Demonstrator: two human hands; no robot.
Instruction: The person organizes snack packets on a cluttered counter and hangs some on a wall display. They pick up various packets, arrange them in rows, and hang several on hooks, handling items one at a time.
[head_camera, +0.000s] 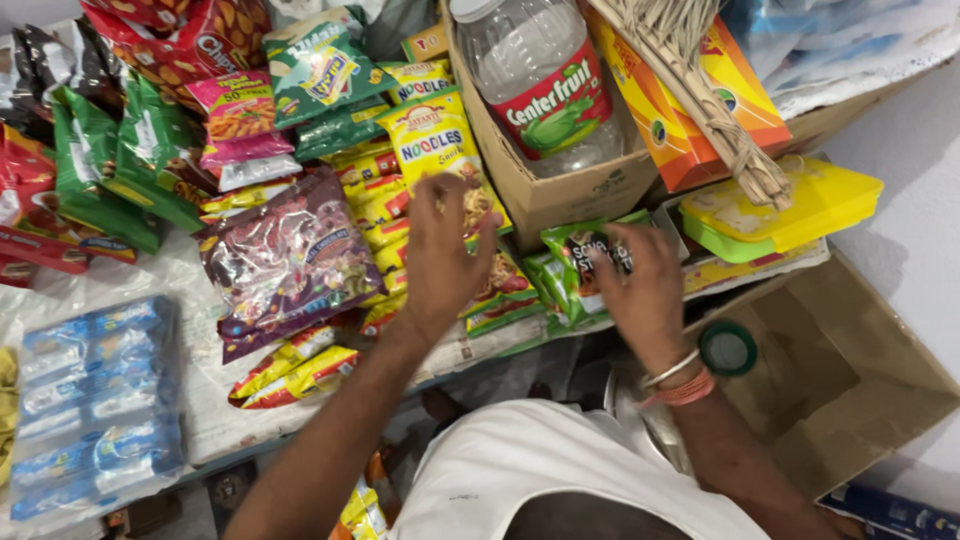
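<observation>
My left hand (440, 255) reaches over a shelf of snack packets, its fingers curled on a yellow noodle snack packet (432, 140) in a stack of similar yellow packets. My right hand (640, 285), with bangles and a red thread at the wrist, grips a green snack packet (575, 248) from a small bunch of green packets beside a cardboard box. Both forearms stretch out from my white shirt at the bottom of the head view.
A purple candy bag (285, 262) lies left of my left hand; green and red packets (110, 165) fill the far left. Blue biscuit packs (95, 400) sit at the near left. A cardboard box (570, 195) holds a clear plastic jar (545, 85). An open carton (850, 370) stands right.
</observation>
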